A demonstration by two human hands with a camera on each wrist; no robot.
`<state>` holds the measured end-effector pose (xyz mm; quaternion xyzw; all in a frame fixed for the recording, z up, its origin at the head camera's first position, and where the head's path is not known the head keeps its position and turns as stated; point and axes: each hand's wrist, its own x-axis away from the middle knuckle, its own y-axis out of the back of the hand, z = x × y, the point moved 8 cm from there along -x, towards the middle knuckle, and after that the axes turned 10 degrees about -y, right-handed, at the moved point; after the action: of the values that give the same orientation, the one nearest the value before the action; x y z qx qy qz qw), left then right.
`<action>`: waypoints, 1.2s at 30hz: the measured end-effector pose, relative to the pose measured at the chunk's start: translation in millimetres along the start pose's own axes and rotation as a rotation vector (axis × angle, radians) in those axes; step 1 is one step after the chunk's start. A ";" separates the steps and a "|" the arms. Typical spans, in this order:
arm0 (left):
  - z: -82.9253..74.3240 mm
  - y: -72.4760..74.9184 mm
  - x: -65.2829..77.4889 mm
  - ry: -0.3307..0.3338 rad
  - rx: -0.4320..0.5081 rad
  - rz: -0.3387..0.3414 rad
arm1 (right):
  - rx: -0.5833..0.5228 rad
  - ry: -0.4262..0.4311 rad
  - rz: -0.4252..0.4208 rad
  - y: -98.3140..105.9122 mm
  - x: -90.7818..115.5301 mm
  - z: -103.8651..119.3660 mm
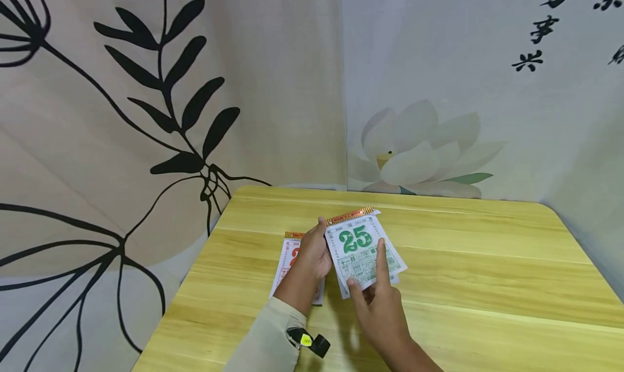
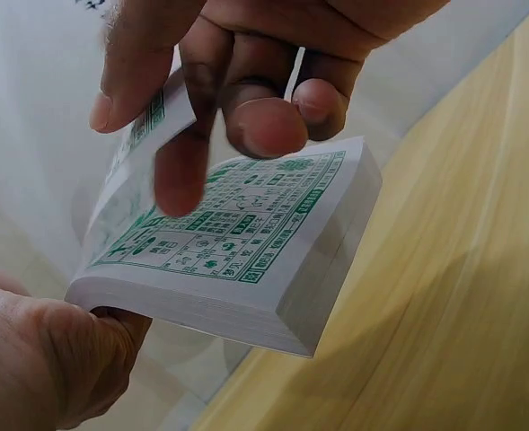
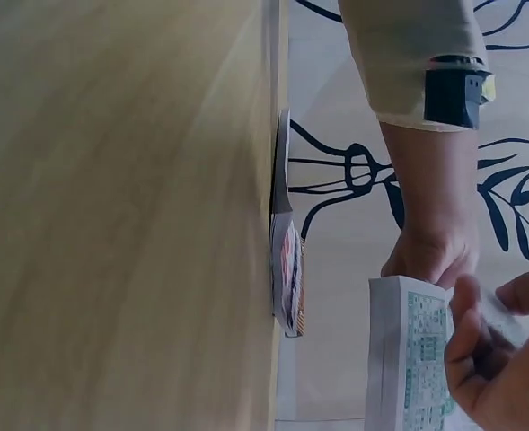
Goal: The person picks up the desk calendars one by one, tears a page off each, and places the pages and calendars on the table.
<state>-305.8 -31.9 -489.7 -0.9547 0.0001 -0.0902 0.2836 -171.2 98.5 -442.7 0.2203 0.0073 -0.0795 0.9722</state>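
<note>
Over the table, my left hand (image 1: 314, 255) grips a thick tear-off calendar (image 1: 345, 245) by its left side. The calendar has a red and gold top strip and a large green 25 on its front. My right hand (image 1: 382, 312) is at its lower right, index finger stretched along the front. In the left wrist view, the right hand's fingers (image 2: 181, 175) pinch a lifted page (image 2: 170, 112), curled up off the page block (image 2: 309, 251). The right wrist view shows that page (image 3: 502, 319) between the right thumb and fingers.
A second calendar (image 1: 281, 269) with red print lies on the wooden table (image 1: 463, 285), partly hidden behind the left hand and forearm. A pale curtain (image 1: 292, 90) with black plant drawings hangs behind the table. A black wrist camera (image 1: 319, 346) sits on the left sleeve.
</note>
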 end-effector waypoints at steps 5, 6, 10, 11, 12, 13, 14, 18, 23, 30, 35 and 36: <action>0.0 0.6 0.2 -0.007 -0.004 -0.004 | -0.154 0.022 0.116 -8.0 -0.5 0.9; 0.0 0.5 -0.1 -0.011 -0.008 -0.001 | -0.194 0.000 0.147 -9.7 -1.2 -0.3; 0.2 -1.8 -0.4 -0.017 -0.016 0.039 | -0.309 -0.115 0.227 -13.9 -3.5 -6.3; 0.3 -2.1 -0.3 -0.018 -0.017 0.050 | -0.332 -0.140 0.231 -14.0 -4.0 -7.3; 0.4 -2.3 -0.1 -0.016 -0.016 0.056 | -0.353 -0.161 0.230 -13.5 -4.3 -7.9; 0.3 -2.1 -0.1 -0.016 -0.014 0.060 | -0.372 -0.176 0.227 -12.8 -4.4 -8.1; 0.3 -1.9 0.0 -0.016 -0.013 0.062 | -0.387 -0.188 0.221 -12.0 -4.5 -8.1; 0.9 -0.3 -0.3 -0.003 0.010 0.055 | -0.450 -0.203 0.208 -8.4 -4.7 -6.2; 3.1 -1.8 -1.3 0.008 0.040 0.083 | -0.509 -0.221 0.194 -3.8 -6.7 -4.9; 4.9 -1.9 -1.2 0.006 0.042 0.091 | -0.572 -0.253 0.172 -0.4 -10.3 -8.7; 6.2 -0.9 -1.3 0.011 0.018 0.101 | -0.626 -0.275 0.140 3.5 -12.9 -11.9; 6.6 -0.7 -1.5 0.012 0.014 0.103 | -0.637 -0.278 0.138 4.3 -13.6 -12.2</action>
<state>-306.1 -27.7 -495.1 -0.9509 0.0504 -0.0811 0.2944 -183.8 109.7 -451.2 -0.1069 -0.1157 -0.0364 0.9868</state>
